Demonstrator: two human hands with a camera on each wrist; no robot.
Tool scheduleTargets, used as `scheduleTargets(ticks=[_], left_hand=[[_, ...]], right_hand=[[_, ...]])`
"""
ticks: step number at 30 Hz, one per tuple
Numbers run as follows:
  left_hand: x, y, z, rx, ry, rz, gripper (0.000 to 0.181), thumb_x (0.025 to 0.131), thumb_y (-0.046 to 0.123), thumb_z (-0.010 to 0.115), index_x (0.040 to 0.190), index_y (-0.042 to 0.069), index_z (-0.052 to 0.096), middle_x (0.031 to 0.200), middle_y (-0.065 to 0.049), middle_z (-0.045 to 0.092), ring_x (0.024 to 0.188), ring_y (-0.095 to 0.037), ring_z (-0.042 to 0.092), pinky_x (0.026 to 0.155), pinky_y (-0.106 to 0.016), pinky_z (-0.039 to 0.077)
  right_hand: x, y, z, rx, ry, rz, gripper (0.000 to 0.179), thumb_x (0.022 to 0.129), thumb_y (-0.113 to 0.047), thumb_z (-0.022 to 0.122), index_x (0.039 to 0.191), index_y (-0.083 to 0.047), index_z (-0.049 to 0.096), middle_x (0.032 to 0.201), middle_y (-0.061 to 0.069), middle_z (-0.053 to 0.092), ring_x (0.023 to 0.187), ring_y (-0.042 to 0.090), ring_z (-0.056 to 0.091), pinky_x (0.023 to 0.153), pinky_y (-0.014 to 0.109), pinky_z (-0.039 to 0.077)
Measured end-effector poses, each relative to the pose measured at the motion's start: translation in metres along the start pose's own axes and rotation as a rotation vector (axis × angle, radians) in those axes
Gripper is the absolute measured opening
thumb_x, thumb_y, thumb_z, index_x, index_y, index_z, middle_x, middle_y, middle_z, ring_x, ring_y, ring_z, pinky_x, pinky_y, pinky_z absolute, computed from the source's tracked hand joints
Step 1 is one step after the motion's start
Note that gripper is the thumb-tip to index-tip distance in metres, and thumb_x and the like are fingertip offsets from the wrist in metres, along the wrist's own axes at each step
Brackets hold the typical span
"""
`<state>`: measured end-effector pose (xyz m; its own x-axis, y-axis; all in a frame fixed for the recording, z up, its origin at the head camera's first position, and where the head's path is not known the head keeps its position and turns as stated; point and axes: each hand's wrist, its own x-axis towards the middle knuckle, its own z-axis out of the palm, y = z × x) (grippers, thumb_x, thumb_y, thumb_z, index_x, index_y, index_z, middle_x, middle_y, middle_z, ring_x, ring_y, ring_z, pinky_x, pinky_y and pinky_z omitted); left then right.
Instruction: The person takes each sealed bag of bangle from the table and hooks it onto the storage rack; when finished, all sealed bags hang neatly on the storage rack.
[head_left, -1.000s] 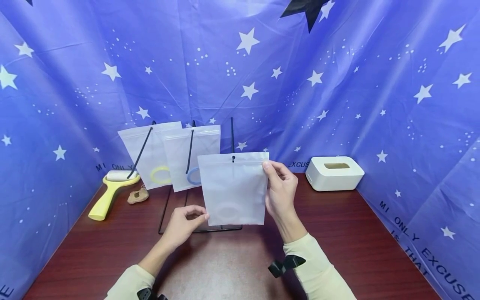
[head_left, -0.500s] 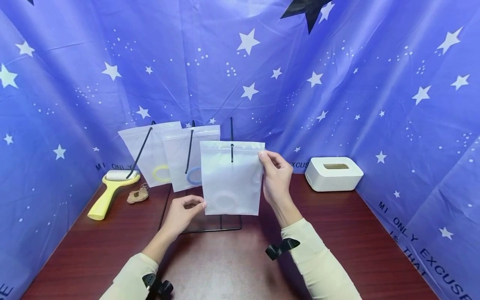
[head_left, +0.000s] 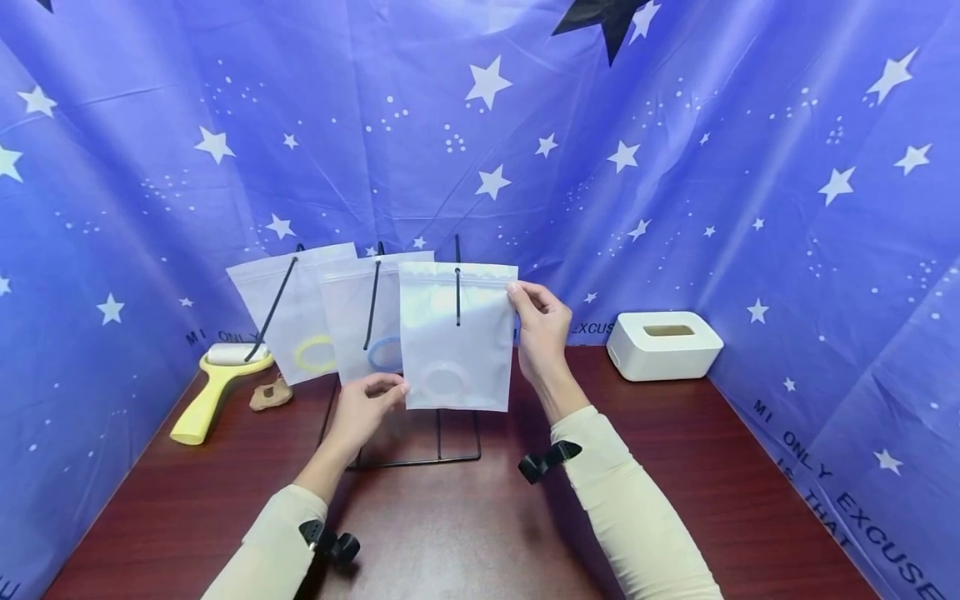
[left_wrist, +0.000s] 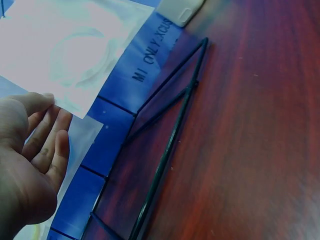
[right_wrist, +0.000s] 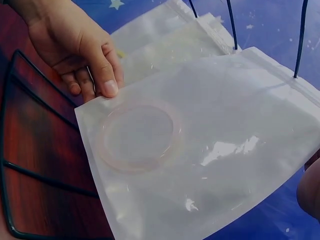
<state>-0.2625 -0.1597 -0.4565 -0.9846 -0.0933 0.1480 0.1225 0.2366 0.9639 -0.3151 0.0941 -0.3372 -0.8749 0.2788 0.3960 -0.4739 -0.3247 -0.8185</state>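
A frosted zip bag [head_left: 459, 350] hangs with its top hole over the right prong of a black wire display rack [head_left: 420, 462]. A pale ring [right_wrist: 176, 131] shows through its lower part in the right wrist view. My left hand [head_left: 363, 408] pinches the bag's lower left edge between thumb and finger. With thumb and fingers, my right hand [head_left: 543, 329] grips its upper right edge. Left of it hang a bag with a blue ring [head_left: 347, 304] and a bag with a yellow ring [head_left: 273, 292], each on its own prong.
A yellow-handled roller [head_left: 206, 408] with a white roll lies at the left of the table, beside a small brown object [head_left: 270, 395]. At the back right stands a white tissue box [head_left: 663, 358]. A blue star-patterned curtain [head_left: 420, 108] surrounds the dark red table [head_left: 465, 533].
Both hands have raised the bag and pushed it away along the prong. More of the prong now sticks out through the bag's hole.
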Motion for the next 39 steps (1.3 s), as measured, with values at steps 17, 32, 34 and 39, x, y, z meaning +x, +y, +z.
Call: scheduleTargets(ticks=[17,32,34,39], left_hand=[[0.029,-0.005,0.019,-0.130,0.134,-0.090,0.024,0.093,0.019,0.078,0.110,0.001,0.078,0.089,-0.005,0.079,0.076,-0.009,0.070,0.075,-0.030,0.060],[0.033,-0.017,0.020,-0.057,0.238,-0.077,0.018,0.088,0.025,0.083,0.099,0.010,0.083,0.084,-0.001,0.081,0.084,-0.037,0.075,0.065,-0.024,0.058],[0.031,-0.019,0.019,-0.032,0.241,-0.088,0.018,0.087,0.026,0.084,0.099,0.012,0.084,0.088,0.000,0.081,0.086,-0.038,0.076,0.065,-0.023,0.058],[0.023,-0.022,0.011,0.036,0.235,-0.069,0.019,0.088,0.026,0.084,0.101,0.013,0.084,0.096,-0.003,0.081,0.080,-0.027,0.076,0.065,-0.020,0.057]], right_hand=[[0.028,0.018,0.007,-0.026,0.010,0.027,0.020,0.092,-0.005,0.076,0.107,0.008,0.074,0.080,-0.007,0.073,0.077,0.004,0.064,0.077,0.017,0.056],[0.026,0.026,0.004,-0.091,0.008,0.064,0.026,0.094,-0.010,0.076,0.114,0.005,0.074,0.083,-0.008,0.072,0.082,0.005,0.065,0.080,0.018,0.055],[0.025,0.028,0.002,-0.106,0.004,0.074,0.026,0.094,-0.010,0.076,0.114,0.005,0.074,0.084,-0.009,0.072,0.083,0.004,0.065,0.081,0.018,0.055],[0.022,0.035,-0.006,-0.155,-0.013,0.080,0.025,0.093,-0.010,0.075,0.113,0.006,0.074,0.083,-0.011,0.073,0.081,0.003,0.064,0.080,0.018,0.055]])
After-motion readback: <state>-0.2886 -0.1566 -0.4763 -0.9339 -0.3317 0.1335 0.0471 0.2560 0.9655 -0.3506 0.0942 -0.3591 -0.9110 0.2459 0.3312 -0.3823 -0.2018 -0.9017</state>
